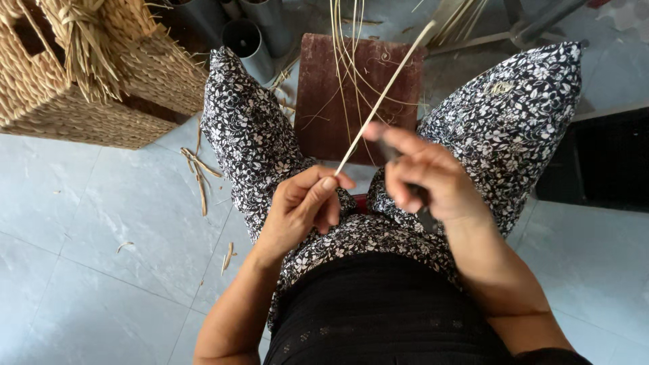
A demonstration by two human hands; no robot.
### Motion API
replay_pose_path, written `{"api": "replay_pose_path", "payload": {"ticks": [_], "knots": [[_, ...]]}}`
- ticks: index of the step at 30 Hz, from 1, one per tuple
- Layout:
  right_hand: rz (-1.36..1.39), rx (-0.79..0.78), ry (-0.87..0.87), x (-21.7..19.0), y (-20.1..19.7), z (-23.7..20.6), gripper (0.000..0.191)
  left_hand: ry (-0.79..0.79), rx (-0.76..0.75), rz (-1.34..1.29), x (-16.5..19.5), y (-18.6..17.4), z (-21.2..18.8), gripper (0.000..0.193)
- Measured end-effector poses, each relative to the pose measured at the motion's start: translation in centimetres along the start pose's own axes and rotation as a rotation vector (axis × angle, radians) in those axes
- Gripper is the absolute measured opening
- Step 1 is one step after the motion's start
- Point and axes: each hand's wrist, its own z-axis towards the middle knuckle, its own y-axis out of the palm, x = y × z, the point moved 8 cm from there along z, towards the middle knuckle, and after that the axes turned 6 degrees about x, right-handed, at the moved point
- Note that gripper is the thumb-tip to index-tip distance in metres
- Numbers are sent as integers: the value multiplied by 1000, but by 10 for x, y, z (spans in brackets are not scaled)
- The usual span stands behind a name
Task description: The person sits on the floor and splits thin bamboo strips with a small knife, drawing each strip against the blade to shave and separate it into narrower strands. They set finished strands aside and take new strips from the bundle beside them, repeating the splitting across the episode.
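Looking down from the head camera, the view shows a seated person in flower-printed trousers working a long pale reed strip [382,94] over the lap. The left hand [304,203] is clenched, thumb and forefinger pinching the near end of the strip just at the fingertips, so this hand is grasping it. From that pinch the strip's long axis runs up and away toward about one o'clock, passing over a dark red wooden board [318,108] that lies on the floor between the knees, its far end reaching the top of the frame. The right hand [422,179] sits just beside the left at about three o'clock from it, fingers curled around a dark handled tool [424,215], likely a knife, whose working end is hidden behind the fingers; its forefinger stretches toward the strip, close by it, though contact cannot be told. The left hand is therefore the one that carries the strip. More thin reeds [345,47] lie loose across the board. At ten o'clock stands a woven basket [74,101], with grey tubes [247,40] at eleven o'clock and scraps of fibre [197,172] scattered on the pale tiled floor [101,270].
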Motion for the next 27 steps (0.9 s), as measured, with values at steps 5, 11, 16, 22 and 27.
{"api": "replay_pose_path", "payload": {"ticks": [5, 11, 16, 22, 27], "knots": [[163, -45, 46, 21, 13, 3, 54, 3, -10, -27, 3, 8, 4, 31], [48, 142, 45, 36, 1, 1, 46, 41, 32, -10, 1, 4, 8, 31], [-287, -37, -141, 38, 14, 1, 36, 116, 149, 18, 2, -8, 15, 29], [-475, -90, -51, 38, 14, -11, 36, 135, 197, 19, 3, -12, 19, 28], [-486, -182, -57, 36, 20, -14, 35, 178, 111, -98, 7, -9, 27, 27]]}}
